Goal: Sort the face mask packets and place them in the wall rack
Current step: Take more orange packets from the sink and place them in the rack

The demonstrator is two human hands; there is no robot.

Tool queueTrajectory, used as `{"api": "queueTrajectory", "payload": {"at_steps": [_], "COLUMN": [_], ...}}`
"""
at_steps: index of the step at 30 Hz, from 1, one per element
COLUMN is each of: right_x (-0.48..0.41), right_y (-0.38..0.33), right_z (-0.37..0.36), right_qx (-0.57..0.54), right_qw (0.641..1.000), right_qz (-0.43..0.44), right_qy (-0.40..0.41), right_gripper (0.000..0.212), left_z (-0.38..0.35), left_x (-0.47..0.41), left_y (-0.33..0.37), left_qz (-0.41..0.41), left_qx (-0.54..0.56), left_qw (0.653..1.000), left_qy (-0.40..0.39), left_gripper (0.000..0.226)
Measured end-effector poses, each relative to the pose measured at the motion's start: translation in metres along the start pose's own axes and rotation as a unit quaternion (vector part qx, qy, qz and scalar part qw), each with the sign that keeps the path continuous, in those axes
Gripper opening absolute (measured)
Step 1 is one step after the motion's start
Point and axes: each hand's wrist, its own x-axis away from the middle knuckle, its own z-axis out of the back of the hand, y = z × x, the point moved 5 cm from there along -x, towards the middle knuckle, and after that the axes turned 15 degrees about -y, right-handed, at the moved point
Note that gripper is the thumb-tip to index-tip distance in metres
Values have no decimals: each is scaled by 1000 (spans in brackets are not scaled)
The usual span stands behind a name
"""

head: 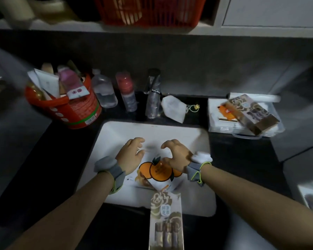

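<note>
Both hands over a white tray (pixel 116 134) on the dark desk (pixel 58 159). Left hand (pixel 129 156) and right hand (pixel 175 155) just above a packet with oranges (pixel 157 171), fingers (pixel 167 143) curled but open, holding nothing. A gold flower packet (pixel 165 219) lying on the tray's near edge. Another like it (pixel 251 112) on a clear box (pixel 215 123), far right. Red tub (pixel 76 109), far left.

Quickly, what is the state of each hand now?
Left hand: open, fingers curled, holding nothing, above the orange-print packet.
Right hand: open, fingers curled, holding nothing, above the same packet.
</note>
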Motion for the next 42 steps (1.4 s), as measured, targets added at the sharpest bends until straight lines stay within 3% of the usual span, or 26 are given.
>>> {"api": "queueTrajectory", "payload": {"at_steps": [3,6,8,10,14,17,21,23,26,28,33,35,38,42], "right_x": [-10,-21,-30,-41,-47,-49,-49,-49,-48,-50,-56,-54,-46,-37], "right_y": [4,5,4,4,9,8,3,7,13,15,20,22,27,30], "right_z": [-22,-41,-57,-76,-93,-92,-81,-72,-75,-79,-67,-59,-45,-30], "right_qx": [5,7,20,69,173,175,122,121,138,153,128,111,19,-15], "right_qw": [999,994,989,987,973,964,982,984,971,966,978,986,994,993], "right_qz": [-23,-37,-54,-67,-69,-91,-98,-89,-78,-74,-68,-83,-103,-106], "right_qy": [-36,-99,-138,-127,-138,-180,-107,-98,-180,-195,-151,-93,10,49], "right_gripper": [53,83,87,89,66,59,44,45,53,50,32,19,25,18], "left_z": [-10,-21,-27,-31,-38,-44,-50,-46,-42,-44,-55,-56,-56,-54], "left_x": [-8,-15,-20,-30,-39,-46,-47,-47,-48,-49,-52,-53,-53,-54], "left_y": [-29,-53,-69,-87,-98,-103,-109,-110,-112,-110,-104,-103,-103,-98], "left_qz": [31,74,112,155,225,255,282,296,303,301,296,299,302,281], "left_qx": [-7,-18,-25,-41,-62,-62,-62,-69,-39,-14,72,104,175,197], "left_qw": [999,995,990,981,957,945,939,939,941,943,940,939,932,938], "left_qy": [-29,-62,-87,-113,-172,-195,-188,-157,-145,-142,-155,-137,-101,-51], "left_gripper": [40,42,45,48,36,49,55,54,24,32,33,26,35,28]}}
